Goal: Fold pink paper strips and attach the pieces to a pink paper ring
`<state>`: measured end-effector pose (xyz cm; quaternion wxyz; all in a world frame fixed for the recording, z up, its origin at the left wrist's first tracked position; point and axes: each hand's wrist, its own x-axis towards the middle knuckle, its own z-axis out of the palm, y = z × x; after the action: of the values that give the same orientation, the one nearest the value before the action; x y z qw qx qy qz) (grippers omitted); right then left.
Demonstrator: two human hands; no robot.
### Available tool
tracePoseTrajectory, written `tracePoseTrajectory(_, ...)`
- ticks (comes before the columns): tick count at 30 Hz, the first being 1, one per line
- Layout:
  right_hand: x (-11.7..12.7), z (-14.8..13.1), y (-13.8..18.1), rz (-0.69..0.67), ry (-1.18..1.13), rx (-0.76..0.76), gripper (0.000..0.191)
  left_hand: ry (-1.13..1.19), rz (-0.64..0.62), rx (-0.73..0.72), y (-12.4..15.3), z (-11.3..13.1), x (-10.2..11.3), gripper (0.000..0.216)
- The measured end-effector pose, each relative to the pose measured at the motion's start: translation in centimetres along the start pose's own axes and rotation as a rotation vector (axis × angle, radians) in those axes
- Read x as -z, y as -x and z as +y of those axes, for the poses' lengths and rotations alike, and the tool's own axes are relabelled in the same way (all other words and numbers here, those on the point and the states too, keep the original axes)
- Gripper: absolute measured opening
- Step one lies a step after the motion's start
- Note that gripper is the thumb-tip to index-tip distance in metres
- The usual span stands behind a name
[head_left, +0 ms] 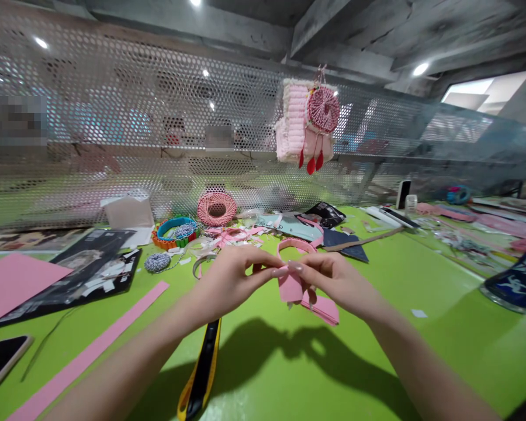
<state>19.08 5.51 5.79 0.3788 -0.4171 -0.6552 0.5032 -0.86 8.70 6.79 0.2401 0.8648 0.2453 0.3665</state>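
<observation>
My left hand [230, 278] and my right hand [328, 275] meet above the green table [421, 280], fingertips pinched together on a small folded piece of pink paper [291, 287]. More pink paper pieces [322, 308] lie on the table just under my right hand. A curved pink paper loop [296, 244] stands right behind the hands. A yellow and black utility knife [201, 374] lies on the table below my left forearm.
A long pink paper strip [92, 351] and a pink sheet [13, 283] lie at the left, with a phone [0, 359] at the left edge. Tape rolls [175, 231], a pink string coil [216, 209] and scraps sit at the back. A pink ornament [309, 120] hangs on the perforated metal screen [114, 117].
</observation>
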Motion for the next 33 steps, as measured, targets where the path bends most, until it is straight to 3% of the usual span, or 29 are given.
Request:
tracePoseTrajectory(5, 0.18, -0.11, -0.05, -0.031, -0.028, -0.016, 0.031, 0.023, -0.049, 0.032, 0.03, 0.29, 0.1, 0.013)
tracePoseTrajectory(10, 0.23, -0.33, 0.0, -0.02, -0.047, -0.03, 0.03, 0.01, -0.041, -0.057, 0.13, 0.26, 0.17, 0.014)
tracePoseTrajectory(18, 0.39, -0.49, 0.18, -0.114, -0.031, -0.08, 0.039, -0.02, -0.035, -0.146, 0.2, -0.01, 0.03, 0.016)
tracePoseTrajectory(28, 0.96, -0.64, 0.37, -0.152, -0.028, -0.113, 0.035, -0.087, -0.071, -0.319, 0.35, -0.42, 0.1, 0.02)
tracePoseTrajectory(33, 0.86, -0.92, 0.45, -0.154, -0.017, -0.116, 0.034, -0.113, -0.089, -0.318, 0.32, -0.44, 0.17, 0.02)
